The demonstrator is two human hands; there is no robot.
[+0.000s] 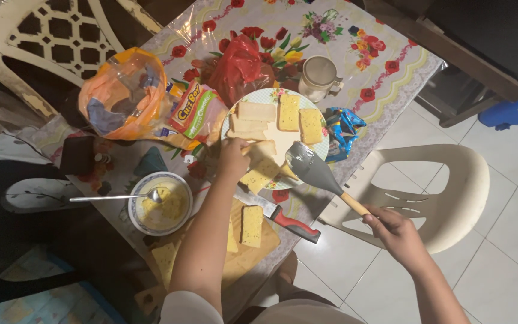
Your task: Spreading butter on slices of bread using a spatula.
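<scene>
Head view looks straight down on a bread slice (259, 151) coated in yellow batter, pinched at its edge by the left hand (233, 157) over the near side of a flowered plate (325, 150). The fingers are closed on the slice, lifting one end, apparently so the spatula (310, 168) can get beneath it. The right hand (392, 231) is wrapped shut around the spatula's wooden handle, holding it low and slanted so the grey blade lies flat at the plate's near rim, just beside the pinched slice.

More coated slices lie on the plate's far half, set apart from each other, probably so they do not stick. Toward the person, a cutting board (253, 249) carries another slice, with a red-handled knife (277, 214) resting across its corner. To the left, a small bowl (136, 216) of yellow batter holds a spoon (115, 197) whose handle sticks out over the rim.

Farther back on the bench (385, 72), covered in flowered plastic cloth, sit an orange bread bag (124, 96), a red plastic bag (238, 66) and a beige mug (319, 77). A white plastic chair (445, 192) stands by the bench's edge.
</scene>
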